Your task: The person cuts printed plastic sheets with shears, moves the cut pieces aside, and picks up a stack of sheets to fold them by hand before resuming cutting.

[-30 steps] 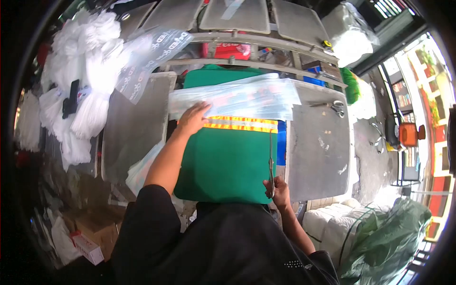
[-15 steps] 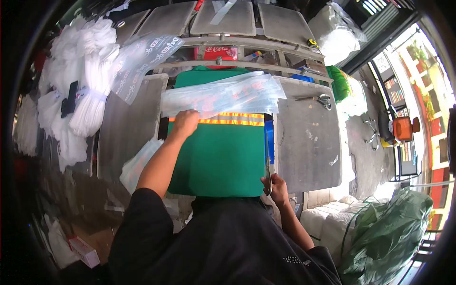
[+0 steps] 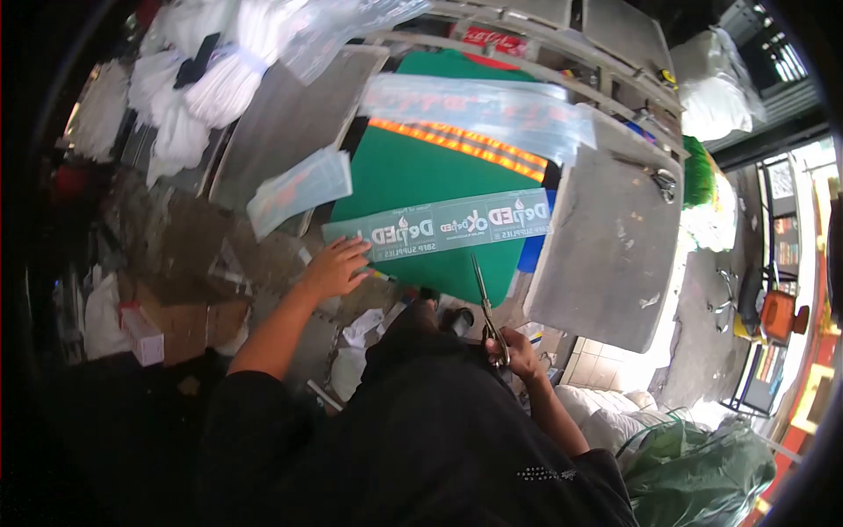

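A clear plastic strip with mirrored white DepED lettering (image 3: 461, 227) lies across the near part of a green padded board (image 3: 421, 180). At the strip's left end rests my left hand (image 3: 336, 266), its fingers spread and touching the plastic. My right hand (image 3: 514, 353) grips a pair of scissors (image 3: 486, 306) by the handles, the blades pointing up and away from me beside the board's near right corner. Farther back, a stack of similar printed strips (image 3: 465, 104) covers the board above its orange and silver reflective band (image 3: 457, 147). More cut pieces (image 3: 301, 189) overhang the left edge.
Grey flat boards stand on the left (image 3: 294, 132) and right (image 3: 606, 237). Another pair of scissors (image 3: 665, 184) lies on the right one. Bundled white material (image 3: 233, 88) hangs at upper left. A green sack (image 3: 694, 470) sits at lower right, a cardboard box (image 3: 189, 321) at lower left.
My view has turned and tilted down. My left hand has come back from the stack toward me, and a single printed strip now lies across the near board. The scissors remain in my right hand.
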A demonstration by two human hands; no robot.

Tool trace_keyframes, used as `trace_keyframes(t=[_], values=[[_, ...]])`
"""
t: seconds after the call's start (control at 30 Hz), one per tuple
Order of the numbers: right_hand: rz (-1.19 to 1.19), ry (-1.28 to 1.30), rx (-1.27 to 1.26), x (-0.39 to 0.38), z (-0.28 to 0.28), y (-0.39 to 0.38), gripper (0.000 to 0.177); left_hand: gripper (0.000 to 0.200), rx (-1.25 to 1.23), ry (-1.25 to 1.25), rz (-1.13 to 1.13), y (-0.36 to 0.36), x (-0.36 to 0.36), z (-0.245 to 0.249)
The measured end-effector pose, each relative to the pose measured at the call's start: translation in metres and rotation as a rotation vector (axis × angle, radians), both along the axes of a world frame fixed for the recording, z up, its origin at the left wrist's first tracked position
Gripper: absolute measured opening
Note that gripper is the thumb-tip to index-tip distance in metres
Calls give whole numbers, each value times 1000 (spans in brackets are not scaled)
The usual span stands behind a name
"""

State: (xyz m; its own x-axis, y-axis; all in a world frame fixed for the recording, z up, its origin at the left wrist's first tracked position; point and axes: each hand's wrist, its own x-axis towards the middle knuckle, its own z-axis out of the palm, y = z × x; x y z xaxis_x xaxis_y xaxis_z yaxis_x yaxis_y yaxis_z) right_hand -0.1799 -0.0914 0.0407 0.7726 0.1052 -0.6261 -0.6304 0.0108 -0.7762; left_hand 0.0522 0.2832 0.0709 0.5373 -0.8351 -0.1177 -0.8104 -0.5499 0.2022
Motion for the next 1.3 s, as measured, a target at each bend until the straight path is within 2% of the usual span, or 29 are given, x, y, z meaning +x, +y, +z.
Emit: trace_keyframes(t=[0.07, 0.1, 0.17, 0.2, 0.27, 0.37, 0.5, 0.57, 0.7, 0.77, 0.9, 0.97, 1.13, 1.2, 1.3], values=[[-23, 34, 71, -6, 0, 6, 43, 39, -147, 17, 91, -14, -11, 6], [23, 30, 63, -13, -14, 6, 44, 39, -144, 23, 94, -28, -16, 7], [78, 20, 75, -22, -26, 6, 44, 54, -350, 21, 211, -65, -21, 6], [134, 6, 90, -25, -29, 5, 45, 54, -359, 24, 212, -83, -20, 3], [149, 42, 118, -19, -12, 11, 47, 60, -265, -110, 262, -108, -15, -3], [132, 20, 157, -15, -4, 20, 51, 60, -246, -141, 268, -110, -6, -41], [159, 9, 92, -5, -11, 37, 53, 59, -224, -181, 282, -110, -8, -53], [144, -58, 44, 8, -5, 49, 54, 67, -273, -123, 296, -109, -6, -55], [68, 5, -54, 35, -6, 76, 55, 80, -344, -5, 330, -109, -10, -38], [17, -1, -74, 47, -14, 86, 57, 95, -126, -47, 295, -109, -9, -35], [-64, 4, -66, 65, 2, 94, 62, 99, -145, -33, 320, -108, -11, -42], [-52, 9, -109, 64, -13, 95, 62, 95, -223, -136, 310, -108, -12, -47], [-71, 45, -174, 66, -14, 100, 65, 93, -190, -126, 307, -108, -11, -50], [-62, -58, -295, 64, -22, 102, 66, 92, -191, -128, 304, -108, -10, -49], [-22, -10, -392, 62, -12, 101, 64, 89, -163, -107, 300, -107, -10, -46]])
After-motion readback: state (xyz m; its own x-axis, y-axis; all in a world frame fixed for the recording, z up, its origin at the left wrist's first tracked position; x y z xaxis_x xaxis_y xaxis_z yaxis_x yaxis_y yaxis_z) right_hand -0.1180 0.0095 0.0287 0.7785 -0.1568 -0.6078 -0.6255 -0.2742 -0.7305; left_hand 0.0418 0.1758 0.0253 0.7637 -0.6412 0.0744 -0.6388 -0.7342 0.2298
